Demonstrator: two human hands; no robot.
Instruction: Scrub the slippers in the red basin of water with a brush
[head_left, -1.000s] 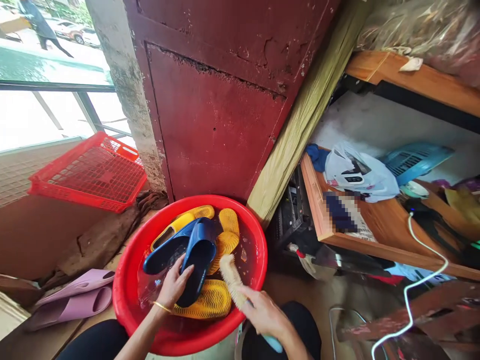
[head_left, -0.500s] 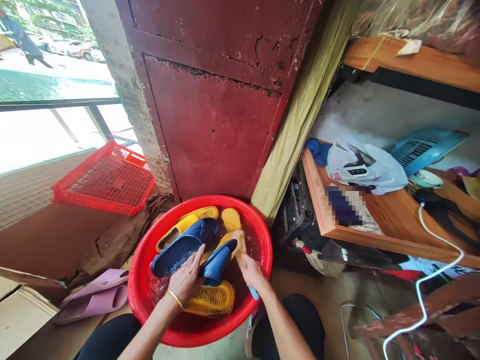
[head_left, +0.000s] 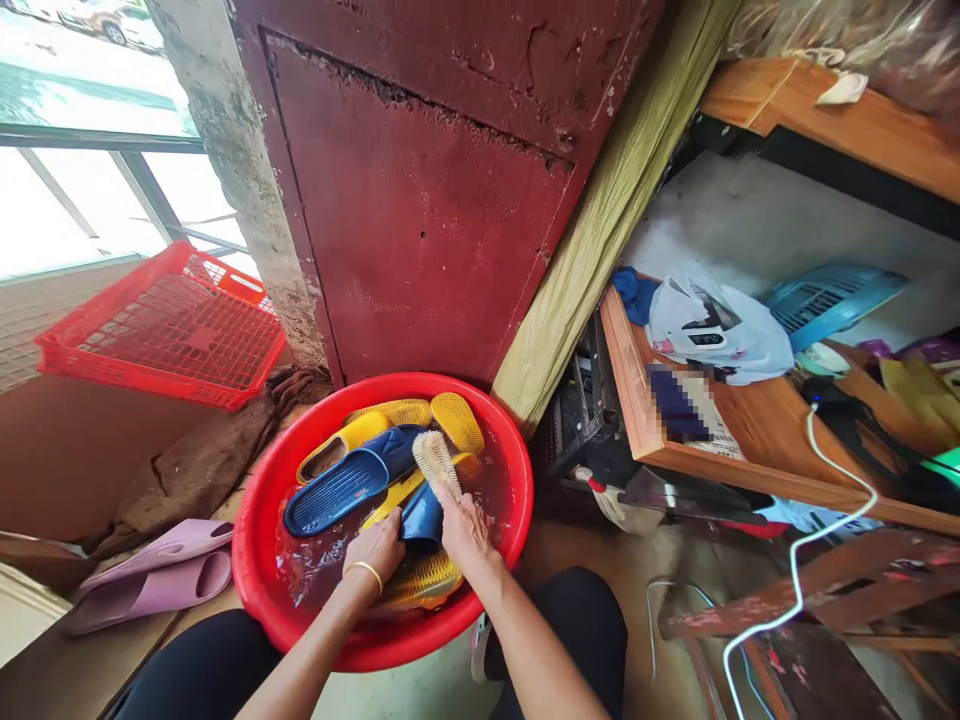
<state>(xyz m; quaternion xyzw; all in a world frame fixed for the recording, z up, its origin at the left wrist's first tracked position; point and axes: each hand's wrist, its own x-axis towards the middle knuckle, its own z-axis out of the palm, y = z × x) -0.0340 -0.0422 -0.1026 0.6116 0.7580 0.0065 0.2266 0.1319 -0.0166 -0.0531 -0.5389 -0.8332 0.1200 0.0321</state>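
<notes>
The right grip [head_left: 466,532] is closed on a scrubbing brush [head_left: 435,462], its long axis running from the hand toward the basin's far side, bristles exposed. The left grip [head_left: 373,550] appears closed on a blue slipper [head_left: 420,518], which lies in water [head_left: 304,570] inside a red basin [head_left: 244,560]. The hands largely hide it, so its direction cannot be confirmed. Risk: wet plastic could slip from the left grip; hard brushing could slop water over the rim.
</notes>
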